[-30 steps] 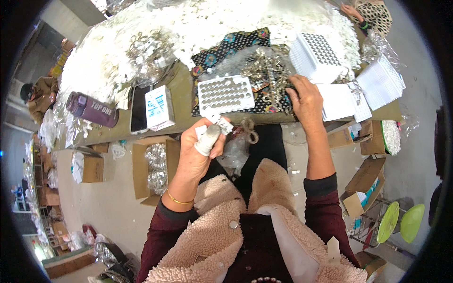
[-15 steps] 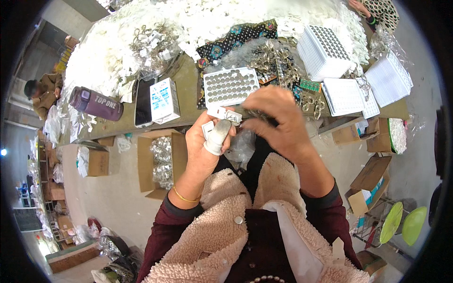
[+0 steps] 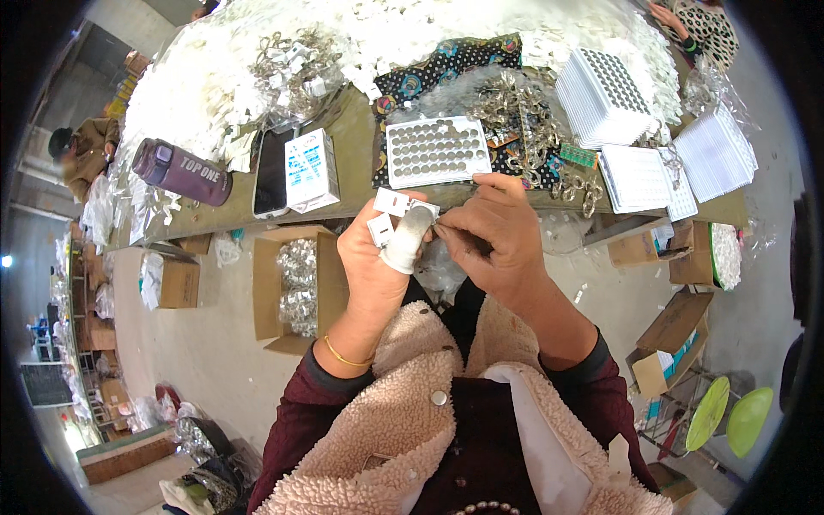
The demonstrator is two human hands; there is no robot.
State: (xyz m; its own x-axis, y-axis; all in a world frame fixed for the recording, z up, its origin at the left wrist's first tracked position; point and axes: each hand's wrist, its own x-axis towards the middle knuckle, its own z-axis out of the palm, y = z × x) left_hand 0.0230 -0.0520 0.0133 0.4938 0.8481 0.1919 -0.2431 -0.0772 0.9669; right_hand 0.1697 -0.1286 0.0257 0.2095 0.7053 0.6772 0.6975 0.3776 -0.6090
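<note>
My left hand [image 3: 374,251] is closed around small white plastic cases [image 3: 392,202] with dark slots. Its thumb wears a worn whitish finger cover [image 3: 408,236] and presses on the cases. My right hand [image 3: 495,230] meets it with thumb and index finger pinched at the right edge of the cases; whatever is in that pinch is too small to make out. Just beyond both hands lies a white tray [image 3: 396,181] with rows of round silver discs [image 3: 433,153] that look like button cells.
A purple bottle [image 3: 182,172], a phone [image 3: 273,176] and a white-blue box [image 3: 311,172] stand on the left of the table. Metal key rings [image 3: 506,103] lie behind the tray. Stacked trays [image 3: 601,107] stand at right. An open carton [image 3: 268,283] sits below. Two other people are farther off.
My right hand, blurred and raised before, has come down to the cases with its fingertips pinched against them. The left hand still grips them; the view has shifted slightly.
</note>
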